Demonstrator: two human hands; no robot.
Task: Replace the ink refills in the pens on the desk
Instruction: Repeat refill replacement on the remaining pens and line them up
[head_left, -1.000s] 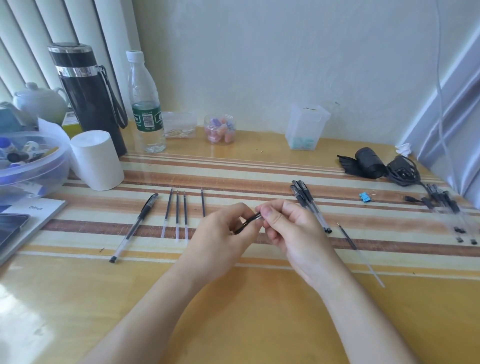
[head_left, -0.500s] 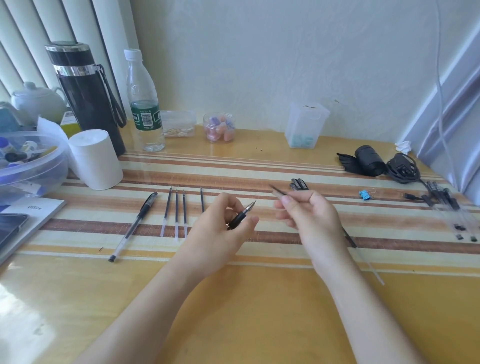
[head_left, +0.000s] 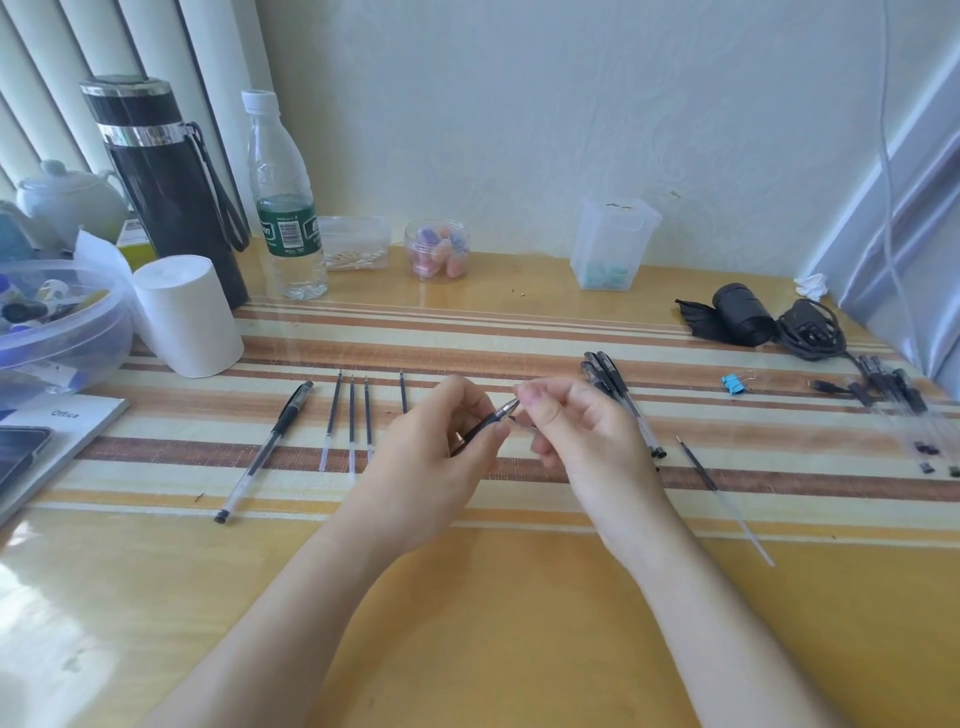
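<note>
I see the left hand raised just above the surface, near the middle of the striped mat. Its grip is clamped on a black pen, fingers curled round the barrel. The metal tip points up and to the right.

The right hand sits just beside it, thumb and forefinger pinched together right at that tip. From here I make out a thin pale end poking past the fingertips. It looks like a refill, so I read this grip as closed on it, though most of it is hidden in the hand. I cannot tell whether it touches the pen.

Left of the hands, a second pen lies flat on the mat at a slant. Four spare refills lie near it in a rough row, side by side. Right of the hands lies a pen bundle, partly behind the right hand. A loose refill lies further right. A blue clip and more pens are near the right edge.

Along the back left stand a paper roll, a black flask and a bottle.
</note>
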